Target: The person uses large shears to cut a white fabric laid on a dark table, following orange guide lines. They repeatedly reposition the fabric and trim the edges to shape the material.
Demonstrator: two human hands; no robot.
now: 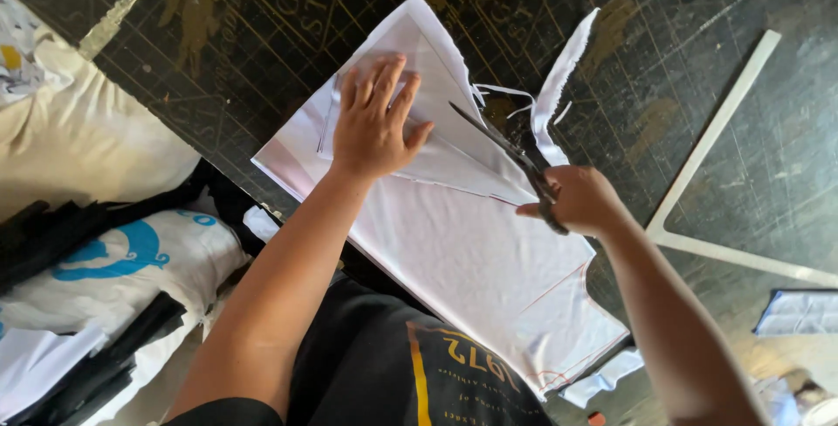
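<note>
Head view, left hand (374,120) lying spread flat on folded white cotton fabric (471,251), right hand (580,201) just beside, gripping dark metal scissors (506,148) cutting its edge.

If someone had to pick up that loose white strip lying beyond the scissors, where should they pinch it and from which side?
Probably the strip's far upper end, pinched across its narrow width from the bare mat side. That end lies free on the mat; the lower end runs under the scissors held by the right hand and beside the white fabric.
</note>
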